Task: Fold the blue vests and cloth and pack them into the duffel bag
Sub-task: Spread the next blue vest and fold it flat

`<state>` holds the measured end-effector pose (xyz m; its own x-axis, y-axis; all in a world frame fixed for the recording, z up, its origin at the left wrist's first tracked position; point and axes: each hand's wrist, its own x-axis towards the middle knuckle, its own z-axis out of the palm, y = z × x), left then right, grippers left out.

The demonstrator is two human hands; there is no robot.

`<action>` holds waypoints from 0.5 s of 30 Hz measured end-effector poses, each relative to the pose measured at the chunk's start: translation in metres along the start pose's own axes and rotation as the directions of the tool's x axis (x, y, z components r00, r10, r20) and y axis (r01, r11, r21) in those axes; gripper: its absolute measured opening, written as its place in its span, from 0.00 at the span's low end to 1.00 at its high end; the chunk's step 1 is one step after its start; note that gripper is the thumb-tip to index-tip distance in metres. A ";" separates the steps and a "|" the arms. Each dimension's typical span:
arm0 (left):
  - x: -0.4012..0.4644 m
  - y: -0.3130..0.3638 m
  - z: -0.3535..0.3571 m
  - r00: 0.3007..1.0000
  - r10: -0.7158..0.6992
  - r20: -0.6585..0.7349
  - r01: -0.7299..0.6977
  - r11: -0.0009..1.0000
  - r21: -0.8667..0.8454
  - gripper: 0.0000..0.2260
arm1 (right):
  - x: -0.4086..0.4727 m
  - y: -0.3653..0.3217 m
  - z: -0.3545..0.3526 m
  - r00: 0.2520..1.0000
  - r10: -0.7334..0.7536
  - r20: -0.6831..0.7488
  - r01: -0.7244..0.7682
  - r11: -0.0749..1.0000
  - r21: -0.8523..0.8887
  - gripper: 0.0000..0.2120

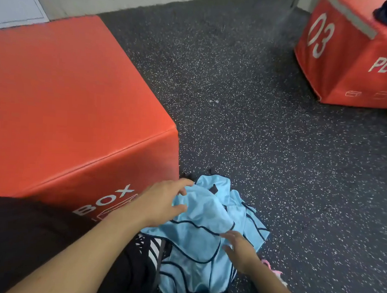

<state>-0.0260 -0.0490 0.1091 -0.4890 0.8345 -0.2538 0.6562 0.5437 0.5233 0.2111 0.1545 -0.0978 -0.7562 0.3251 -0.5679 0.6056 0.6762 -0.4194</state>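
Vests [202, 238]: a rumpled heap of light blue fabric with dark piping lies on the floor just off the near corner of the box, where I am watching from the head view. I cannot tell how many pieces the heap holds, nor which is the cloth.
Left hand [162, 203]: it rests on the heap's upper left edge beside the box, fingers curved, thumb and fingertips closing on a fold of the blue fabric; I read it as pinching the vests.
Right hand [238, 247]: it lies on the heap's right side, away from the box, fingers spread and fairly straight, palm down on the fabric, gripping nothing.
Box [73, 108]: a large red padded block fills the left, with white lettering "BOX" on its near face.
Bag [153, 254]: something dark with white stripes shows under the heap's near left edge, below the box; I cannot tell whether it is the duffel.
Second box [349, 65]: red, marked "03", stands well apart from the first, across the floor at upper right.
Floor [257, 116]: dark, speckled white, runs between the two boxes.
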 end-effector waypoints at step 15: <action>0.017 0.007 0.076 0.975 -0.085 0.204 0.074 0.995 0.061 0.26 | 0.017 0.005 0.019 0.986 0.164 -0.022 -0.106 0.726 0.679 0.21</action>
<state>0.0140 -0.0247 0.0466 -0.4157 0.7856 -0.4583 0.6518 0.6087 0.4523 0.2064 0.1511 -0.1227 -0.6515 0.4461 -0.6136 0.6883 0.0074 -0.7254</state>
